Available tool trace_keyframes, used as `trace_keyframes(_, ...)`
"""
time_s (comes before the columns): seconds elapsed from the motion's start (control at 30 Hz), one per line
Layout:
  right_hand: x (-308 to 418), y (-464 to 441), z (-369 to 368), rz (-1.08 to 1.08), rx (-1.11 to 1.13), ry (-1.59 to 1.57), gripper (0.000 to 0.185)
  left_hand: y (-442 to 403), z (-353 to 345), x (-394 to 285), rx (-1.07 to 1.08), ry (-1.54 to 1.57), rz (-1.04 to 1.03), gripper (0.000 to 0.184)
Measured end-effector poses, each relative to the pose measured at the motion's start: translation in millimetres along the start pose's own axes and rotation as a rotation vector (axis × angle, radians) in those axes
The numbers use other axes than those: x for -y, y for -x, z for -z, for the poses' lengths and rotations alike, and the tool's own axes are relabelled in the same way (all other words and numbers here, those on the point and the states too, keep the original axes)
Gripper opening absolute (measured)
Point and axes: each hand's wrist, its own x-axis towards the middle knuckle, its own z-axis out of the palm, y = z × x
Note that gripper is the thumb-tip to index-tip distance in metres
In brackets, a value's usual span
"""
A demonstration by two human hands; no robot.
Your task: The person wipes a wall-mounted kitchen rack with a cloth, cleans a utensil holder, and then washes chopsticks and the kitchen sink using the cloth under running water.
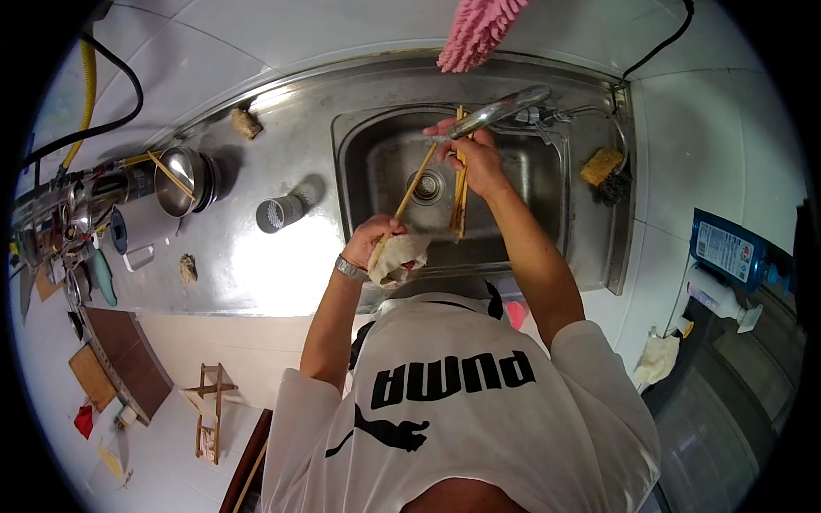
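My left hand (375, 236) is closed around a pale cloth (398, 259) and the lower part of some chopsticks (416, 184), which slant up over the sink (345, 162). Under the faucet (500, 111), my right hand (481, 164) grips a bundle of chopsticks (462, 201) that hangs down into the basin. Some of its fingers stretch toward the upper tips of the left hand's chopsticks, near what looks like running water. Below the chopsticks lies the round drain (426, 186).
A perforated metal cup (280, 214) stands on the steel counter left of the sink. Farther left are stacked metal bowls (181, 184) and a white jug (141, 231). A sponge (602, 164) and dark scourer (613, 189) sit at right, a blue bottle (727, 248) beyond.
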Motion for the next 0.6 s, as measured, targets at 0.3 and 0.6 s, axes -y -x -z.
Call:
trace_keyframes(0.3, -21.4, 6.5, -15.4, -0.275, 0.462, 0.527, 0.016, -25.4, -19.9, -49.6, -0.113, 0.474, -0.016, 0.023)
trace_keyframes(0.6, -29.7, -2.6, -11.5, -0.231, 0.164, 0.112, 0.019, -28.9, -38.0, -45.3, -0.376, -0.125, 0.103, 0.053)
